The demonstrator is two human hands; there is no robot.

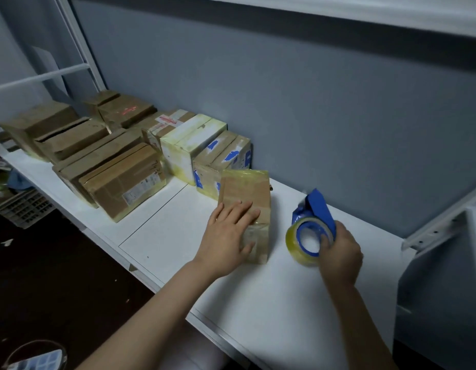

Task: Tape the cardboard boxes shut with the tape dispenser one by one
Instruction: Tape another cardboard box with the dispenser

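Cardboard box (245, 190) under flat left hand (229, 233) (tape dispenser (317, 210) in curled right hand (341, 255))

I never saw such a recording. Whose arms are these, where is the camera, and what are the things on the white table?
There is no machine. One camera, worn on a person's head, looks down at their own bare arms. The left hand lies flat on a small cardboard box on the white table. The right hand grips a blue tape dispenser with a yellowish tape roll, right of that box. More cardboard boxes stand in rows by the grey wall.
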